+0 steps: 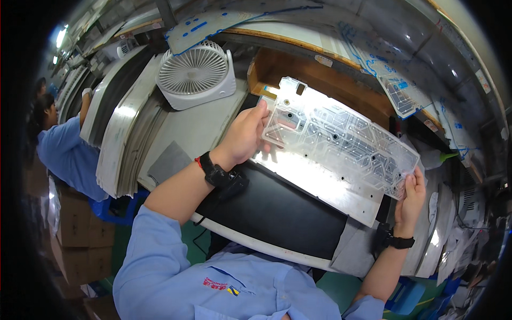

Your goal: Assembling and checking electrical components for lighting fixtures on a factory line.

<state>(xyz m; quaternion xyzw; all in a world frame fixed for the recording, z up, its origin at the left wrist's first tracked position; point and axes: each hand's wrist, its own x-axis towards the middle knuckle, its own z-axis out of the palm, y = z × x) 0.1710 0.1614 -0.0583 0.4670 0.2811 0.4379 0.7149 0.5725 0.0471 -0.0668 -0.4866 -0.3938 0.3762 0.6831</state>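
Clearly, the left hand (245, 133) pinches the left end of a clear circuit sheet (346, 125) at two o'clock, and the right hand (410, 201) pinches its right corner, toward four. Under it, a pale holed plate (330, 184) shows above a black mat (288, 213) at five; a white fan (193, 74) stands at eleven.
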